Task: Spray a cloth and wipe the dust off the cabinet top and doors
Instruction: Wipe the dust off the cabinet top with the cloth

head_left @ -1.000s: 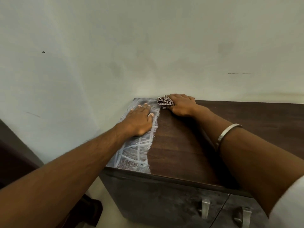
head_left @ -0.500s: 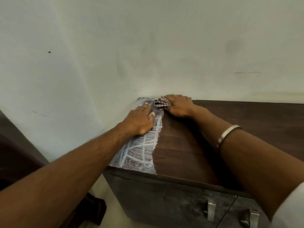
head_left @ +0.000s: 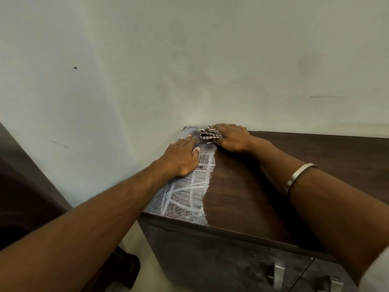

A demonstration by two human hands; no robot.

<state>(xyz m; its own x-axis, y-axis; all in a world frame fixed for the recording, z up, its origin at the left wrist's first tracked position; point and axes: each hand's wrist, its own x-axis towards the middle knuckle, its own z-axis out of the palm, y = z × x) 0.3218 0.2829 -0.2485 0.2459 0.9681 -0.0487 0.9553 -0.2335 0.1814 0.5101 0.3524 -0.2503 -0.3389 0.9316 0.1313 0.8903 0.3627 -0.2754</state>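
A dark wooden cabinet top (head_left: 242, 199) runs along the wall. Its left strip carries white dust with finger streaks (head_left: 187, 197); the wood to the right is bare and dark. My right hand (head_left: 231, 138) holds a bunched checked cloth (head_left: 209, 133) against the top at the back corner by the wall. My left hand (head_left: 182, 155) rests flat on the dusty strip, fingers straight, just left of the cloth. The dusty cabinet doors (head_left: 231, 262) with metal handles (head_left: 277, 272) show below the front edge. No spray bottle is in view.
A pale wall (head_left: 189, 60) rises directly behind and left of the cabinet. A dark piece of furniture (head_left: 19, 197) stands at the lower left, with a gap of light floor (head_left: 134, 239) between it and the cabinet. A metal bangle (head_left: 299, 175) circles my right wrist.
My right hand has slid the cloth a little left into the back corner. My left hand stays flat on the dusty strip. The view has shifted slightly.
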